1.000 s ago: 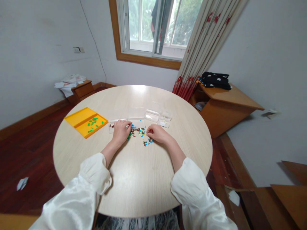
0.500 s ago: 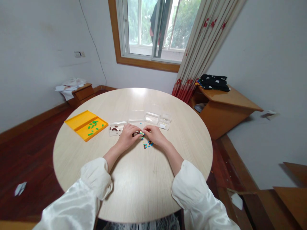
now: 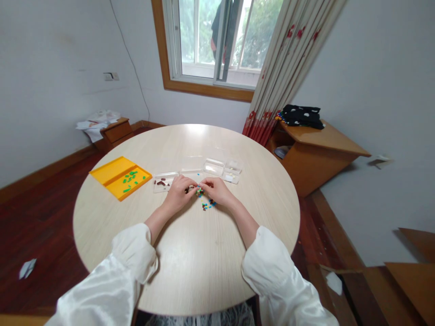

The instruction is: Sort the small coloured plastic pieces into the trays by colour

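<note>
A small cluster of coloured building bricks [image 3: 200, 192], with brown, green, blue and white in it, sits between my two hands at the table's middle. My left hand [image 3: 178, 192] pinches its left side, thumb and fingers drawn together. From the other side my right hand [image 3: 217, 192] closes its fingertips on the same cluster. The fingers hide part of it, and single bricks are too small to make out. Just below my right hand lie loose blue, brown and green bricks [image 3: 208, 205]. A clear tray with brown pieces [image 3: 161, 183] is left of my left hand.
On the round table [image 3: 190, 262], a yellow tray [image 3: 110, 170] with several green pieces stands at the left. Clear compartment boxes [image 3: 215, 166] lie beyond my hands. A wooden cabinet [image 3: 326, 154] with black spotted cloth [image 3: 302, 117] stands at the right.
Both hands stay at the cluster; the fingers have shifted slightly, and a bit more green shows between them. The whole view has moved a little.
</note>
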Demonstrator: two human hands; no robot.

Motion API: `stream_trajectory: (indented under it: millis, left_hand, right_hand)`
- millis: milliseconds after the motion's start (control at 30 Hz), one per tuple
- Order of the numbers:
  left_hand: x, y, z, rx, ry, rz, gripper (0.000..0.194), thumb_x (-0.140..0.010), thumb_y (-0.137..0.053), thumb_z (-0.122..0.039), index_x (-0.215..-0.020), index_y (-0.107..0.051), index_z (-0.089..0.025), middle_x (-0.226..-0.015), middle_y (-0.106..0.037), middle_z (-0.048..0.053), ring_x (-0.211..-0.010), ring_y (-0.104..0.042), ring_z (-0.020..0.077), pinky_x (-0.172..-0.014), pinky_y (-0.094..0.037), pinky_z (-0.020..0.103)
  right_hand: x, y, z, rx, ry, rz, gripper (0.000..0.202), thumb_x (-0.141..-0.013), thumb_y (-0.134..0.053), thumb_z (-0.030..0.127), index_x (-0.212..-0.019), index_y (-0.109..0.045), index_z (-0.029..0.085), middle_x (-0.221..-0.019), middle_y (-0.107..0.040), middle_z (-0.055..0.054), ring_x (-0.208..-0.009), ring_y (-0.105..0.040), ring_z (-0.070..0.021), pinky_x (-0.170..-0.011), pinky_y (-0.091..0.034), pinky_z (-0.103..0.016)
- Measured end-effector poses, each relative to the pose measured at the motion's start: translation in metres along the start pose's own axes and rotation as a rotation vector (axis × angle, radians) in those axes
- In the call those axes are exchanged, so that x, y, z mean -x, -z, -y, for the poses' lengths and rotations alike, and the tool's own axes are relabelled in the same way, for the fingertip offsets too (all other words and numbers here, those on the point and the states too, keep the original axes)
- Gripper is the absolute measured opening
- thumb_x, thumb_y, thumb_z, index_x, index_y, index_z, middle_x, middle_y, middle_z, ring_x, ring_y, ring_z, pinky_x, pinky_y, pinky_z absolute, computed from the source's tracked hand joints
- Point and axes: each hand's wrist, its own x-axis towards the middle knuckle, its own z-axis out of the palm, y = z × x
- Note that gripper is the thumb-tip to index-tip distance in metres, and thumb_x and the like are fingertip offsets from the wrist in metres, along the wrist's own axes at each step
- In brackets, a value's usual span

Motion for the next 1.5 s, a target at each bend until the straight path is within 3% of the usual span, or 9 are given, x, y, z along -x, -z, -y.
stream_trajectory:
  millis: [167,433,600,1033,1333,1500]
  left_hand:
    - [0.0,0.0,0.003,-0.047,0.035,-0.016,0.011,-0.082,-0.057,-0.025,-0.076,-0.064,-0.019,-0.077,-0.067,0.004,-0.078,-0.055,0.0198,-0.074,-0.04,0.035]
    - [0.001,0.001,0.019,-0.218,0.24,-0.158,0.008,-0.079,-0.057,-0.023,-0.074,-0.063,-0.02,-0.079,-0.068,0.004,-0.081,-0.055,0.0222,-0.077,-0.04,0.037]
    - [0.002,0.0,0.023,-0.3,0.293,-0.135,0.009,-0.079,-0.057,-0.022,-0.079,-0.066,-0.019,-0.084,-0.069,0.006,-0.085,-0.055,0.024,-0.079,-0.039,0.038]
    - [0.002,-0.002,0.026,-0.299,0.29,-0.1,0.014,-0.08,-0.056,-0.023,-0.085,-0.068,-0.019,-0.089,-0.066,0.007,-0.089,-0.053,0.025,-0.081,-0.038,0.04]
    - [0.0,-0.002,0.009,-0.082,0.083,0.043,0.013,-0.081,-0.058,-0.027,-0.087,-0.068,-0.021,-0.088,-0.066,0.006,-0.088,-0.054,0.0216,-0.081,-0.039,0.038]
    - [0.0,-0.002,0.004,-0.033,0.067,0.094,0.011,-0.08,-0.059,-0.026,-0.084,-0.068,-0.022,-0.088,-0.067,0.005,-0.086,-0.054,0.0204,-0.081,-0.039,0.037]
  right_hand:
    - [0.001,0.003,-0.001,0.1,0.002,-0.011,0.017,-0.08,-0.052,0.019,-0.074,-0.066,0.013,-0.069,-0.064,-0.001,-0.064,-0.053,-0.0101,-0.063,-0.04,-0.022]
    - [0.007,0.013,-0.003,0.535,0.029,0.038,0.022,-0.077,-0.051,0.005,-0.086,-0.07,0.014,-0.08,-0.064,-0.005,-0.07,-0.054,-0.0116,-0.07,-0.041,-0.023]
    - [0.007,0.015,-0.002,0.616,0.015,0.075,0.021,-0.075,-0.053,0.004,-0.082,-0.07,0.014,-0.079,-0.062,-0.004,-0.073,-0.054,-0.0122,-0.071,-0.04,-0.023]
    - [0.007,0.013,0.0,0.499,0.018,-0.025,0.014,-0.08,-0.052,0.01,-0.08,-0.065,0.014,-0.079,-0.065,-0.004,-0.074,-0.056,-0.0133,-0.072,-0.041,-0.025]
    - [0.006,0.008,0.001,0.264,0.091,-0.097,0.01,-0.076,-0.053,0.01,-0.08,-0.061,0.015,-0.075,-0.064,-0.001,-0.071,-0.058,-0.0111,-0.069,-0.043,-0.024]
    - [0.006,0.005,0.0,0.196,0.141,-0.071,0.006,-0.074,-0.054,0.012,-0.077,-0.059,0.015,-0.073,-0.063,0.001,-0.068,-0.056,-0.0102,-0.068,-0.043,-0.023]
